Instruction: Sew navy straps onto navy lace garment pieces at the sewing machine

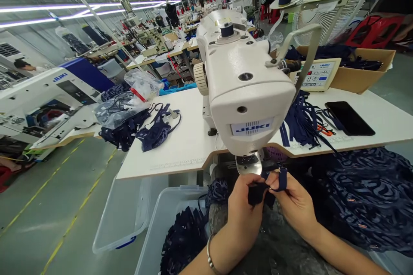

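My left hand [244, 200] pinches a small navy fabric piece [257, 193] just below the head of a white sewing machine [240, 86]. My right hand [295, 200] grips a narrow navy strap [282, 178] folded over its fingers, touching the same piece. Both hands sit close together under the machine's metal face plate [248, 164]. A bracelet [209, 257] circles my left wrist.
The white table [180, 146] carries navy garments [155, 126], a plastic bag [129, 99], a strap bundle [301, 122], a black phone [350, 118] and a control panel [318, 74]. Clear bins [155, 223] with navy lace stand below. A cardboard box [364, 73] sits behind; patterned navy fabric [371, 197] lies right.
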`<state>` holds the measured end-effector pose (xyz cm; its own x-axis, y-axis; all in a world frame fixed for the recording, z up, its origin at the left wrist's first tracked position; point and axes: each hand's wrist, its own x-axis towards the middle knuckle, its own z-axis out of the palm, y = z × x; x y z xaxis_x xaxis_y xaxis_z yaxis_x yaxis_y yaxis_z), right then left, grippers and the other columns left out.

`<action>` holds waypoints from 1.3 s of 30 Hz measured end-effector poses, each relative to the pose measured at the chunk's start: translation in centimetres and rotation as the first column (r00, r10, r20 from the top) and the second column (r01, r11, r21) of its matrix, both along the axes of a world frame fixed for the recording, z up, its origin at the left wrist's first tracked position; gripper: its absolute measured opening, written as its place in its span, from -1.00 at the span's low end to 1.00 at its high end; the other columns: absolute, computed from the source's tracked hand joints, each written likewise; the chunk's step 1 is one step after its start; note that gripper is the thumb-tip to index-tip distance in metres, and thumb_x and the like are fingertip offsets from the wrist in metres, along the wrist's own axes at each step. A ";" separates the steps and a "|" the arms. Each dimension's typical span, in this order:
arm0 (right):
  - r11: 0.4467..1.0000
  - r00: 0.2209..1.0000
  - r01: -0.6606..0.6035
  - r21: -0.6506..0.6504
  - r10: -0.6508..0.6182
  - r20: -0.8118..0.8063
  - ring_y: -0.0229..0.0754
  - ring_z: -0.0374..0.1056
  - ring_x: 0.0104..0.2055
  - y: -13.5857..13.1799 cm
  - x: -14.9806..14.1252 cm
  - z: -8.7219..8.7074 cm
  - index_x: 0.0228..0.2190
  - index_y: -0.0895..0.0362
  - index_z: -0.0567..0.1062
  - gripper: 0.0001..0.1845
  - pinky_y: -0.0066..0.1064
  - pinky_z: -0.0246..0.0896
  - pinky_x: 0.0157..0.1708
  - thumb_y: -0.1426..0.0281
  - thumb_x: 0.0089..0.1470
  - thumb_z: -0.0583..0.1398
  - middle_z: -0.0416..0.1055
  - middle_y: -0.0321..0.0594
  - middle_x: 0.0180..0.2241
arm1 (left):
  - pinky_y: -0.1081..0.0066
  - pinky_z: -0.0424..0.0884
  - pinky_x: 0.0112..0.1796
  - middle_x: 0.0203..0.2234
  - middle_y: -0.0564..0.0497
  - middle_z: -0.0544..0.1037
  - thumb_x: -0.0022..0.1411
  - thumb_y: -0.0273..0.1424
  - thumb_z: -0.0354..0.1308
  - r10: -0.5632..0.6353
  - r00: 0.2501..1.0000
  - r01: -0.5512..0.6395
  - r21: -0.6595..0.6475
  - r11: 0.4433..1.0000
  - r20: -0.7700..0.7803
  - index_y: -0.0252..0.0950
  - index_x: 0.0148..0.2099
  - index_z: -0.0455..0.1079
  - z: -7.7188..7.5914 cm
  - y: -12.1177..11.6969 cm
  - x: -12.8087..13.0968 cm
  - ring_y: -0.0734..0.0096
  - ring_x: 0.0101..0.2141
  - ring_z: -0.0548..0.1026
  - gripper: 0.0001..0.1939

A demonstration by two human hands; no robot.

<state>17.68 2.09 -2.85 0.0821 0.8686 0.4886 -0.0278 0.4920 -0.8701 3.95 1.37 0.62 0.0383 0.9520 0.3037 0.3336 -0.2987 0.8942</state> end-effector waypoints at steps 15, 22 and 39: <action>0.998 0.995 -0.061 -0.008 0.061 0.079 -0.16 0.38 -0.28 0.1 1.1 -0.4 -0.29 -0.06 0.50 -0.90 -0.30 0.34 -0.26 0.40 0.21 0.19 0.43 -0.28 -0.36 | 0.47 0.40 -0.29 -0.37 0.05 0.52 0.20 -0.52 0.16 -0.071 0.997 0.072 -0.059 0.996 0.009 -0.25 -0.24 0.43 0.6 0.1 -0.3 0.44 -0.35 0.48 -0.91; 0.768 0.946 -0.268 -0.582 0.325 -0.007 -0.24 0.33 -0.48 1.1 1.5 3.7 -0.35 0.08 0.40 -0.71 -0.45 0.28 -0.50 0.11 0.20 0.16 0.35 -0.33 -0.48 | 0.50 0.37 -0.48 -0.55 0.12 0.42 0.03 -0.19 0.37 0.039 0.879 0.265 -0.555 0.788 0.475 -0.31 -0.32 0.46 0.9 0.4 -0.5 0.55 -0.55 0.35 -0.69; 0.776 0.935 -0.219 -0.592 0.339 0.100 -0.27 0.17 -0.46 2.4 1.8 4.5 -0.39 0.10 0.42 -0.69 -0.48 0.13 -0.47 0.11 0.19 0.16 0.23 -0.37 -0.51 | 0.53 0.33 -0.46 -0.50 0.11 0.41 0.01 -0.18 0.39 0.122 0.834 0.290 -0.616 0.732 0.537 -0.32 -0.26 0.41 0.3 0.4 -0.5 0.60 -0.53 0.32 -0.63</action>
<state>19.51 4.45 1.69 -0.2489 0.9617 -0.1149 0.1086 -0.0902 -0.9900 3.46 1.77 0.89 0.1652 0.9053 -0.3913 -0.2273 0.4210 0.8781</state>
